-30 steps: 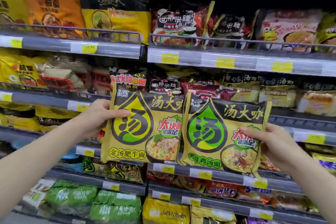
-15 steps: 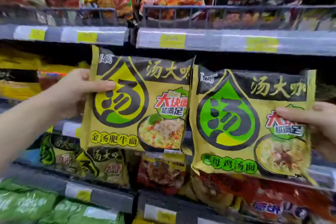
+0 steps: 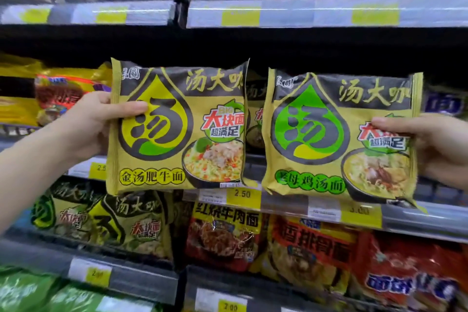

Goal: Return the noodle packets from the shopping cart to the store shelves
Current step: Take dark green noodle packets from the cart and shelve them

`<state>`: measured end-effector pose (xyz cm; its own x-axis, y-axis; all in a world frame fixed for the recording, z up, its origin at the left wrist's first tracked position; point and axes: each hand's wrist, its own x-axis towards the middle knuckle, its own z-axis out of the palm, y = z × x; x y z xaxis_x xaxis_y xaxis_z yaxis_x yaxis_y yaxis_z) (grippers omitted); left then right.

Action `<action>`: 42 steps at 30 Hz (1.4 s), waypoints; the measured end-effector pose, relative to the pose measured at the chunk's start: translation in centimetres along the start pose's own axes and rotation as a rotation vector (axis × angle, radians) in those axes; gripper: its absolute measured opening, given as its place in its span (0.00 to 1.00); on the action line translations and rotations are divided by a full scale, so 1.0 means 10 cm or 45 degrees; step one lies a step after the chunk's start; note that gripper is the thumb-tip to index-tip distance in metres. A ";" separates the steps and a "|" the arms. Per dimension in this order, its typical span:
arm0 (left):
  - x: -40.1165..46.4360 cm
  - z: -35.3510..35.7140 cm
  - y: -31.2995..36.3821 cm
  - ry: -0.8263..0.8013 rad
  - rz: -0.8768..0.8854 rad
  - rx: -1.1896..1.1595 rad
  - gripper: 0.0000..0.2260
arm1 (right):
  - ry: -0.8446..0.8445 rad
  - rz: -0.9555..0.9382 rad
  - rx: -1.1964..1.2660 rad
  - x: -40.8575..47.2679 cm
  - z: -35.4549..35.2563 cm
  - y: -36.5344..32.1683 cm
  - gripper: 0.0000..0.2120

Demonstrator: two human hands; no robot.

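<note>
My left hand [image 3: 96,124] grips the left edge of an olive-yellow noodle packet with a yellow drop logo [image 3: 177,126], thumb across its front. My right hand [image 3: 435,147] pinches the right edge of a matching packet with a green drop logo [image 3: 336,139]. Both packets are held upright, side by side, in front of the dark opening of the middle shelf [image 3: 291,200]. A like packet [image 3: 254,114] shows in the gap behind them on that shelf. The shopping cart is out of view.
Wire-fronted shelves fill the view. Yellow and red packets [image 3: 50,99] lie at the left of the middle shelf. The shelf below holds like olive packets [image 3: 121,223] and red noodle packs [image 3: 225,233]. An upper shelf rail [image 3: 304,12] with yellow price tags runs above.
The view has closed in on the shelves and dropped slightly. Both packets now sit level in front of the middle shelf's opening, a little further apart than before.
</note>
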<state>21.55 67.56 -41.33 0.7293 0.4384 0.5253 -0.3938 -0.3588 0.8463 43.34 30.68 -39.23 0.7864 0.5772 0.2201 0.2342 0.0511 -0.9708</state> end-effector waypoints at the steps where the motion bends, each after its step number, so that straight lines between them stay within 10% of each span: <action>1: -0.01 -0.04 0.02 0.004 0.006 0.004 0.30 | 0.014 0.008 0.010 0.04 0.02 -0.05 0.08; 11: -0.10 -0.22 0.17 0.055 0.064 -0.012 0.29 | 0.290 -0.186 0.113 0.49 0.60 -0.25 0.06; 16: -0.15 -0.26 0.25 0.091 0.041 0.001 0.06 | 0.296 -0.171 0.199 0.70 0.92 -0.23 0.15; 23: -0.27 -0.28 0.36 0.085 0.027 0.078 0.28 | 0.247 -0.037 0.155 0.95 1.23 -0.11 0.21; 34: -0.32 -0.41 0.27 0.066 -0.003 0.092 0.31 | 0.310 0.062 -0.020 1.16 1.33 0.08 0.26; 42: -0.25 -0.40 0.15 0.064 0.002 0.031 0.06 | 0.529 -0.121 -0.560 1.22 1.35 0.06 0.22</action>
<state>16.92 69.21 -41.04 0.6991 0.4786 0.5312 -0.3808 -0.3796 0.8431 45.39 48.73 -38.37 0.8869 0.2157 0.4085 0.4587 -0.3058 -0.8344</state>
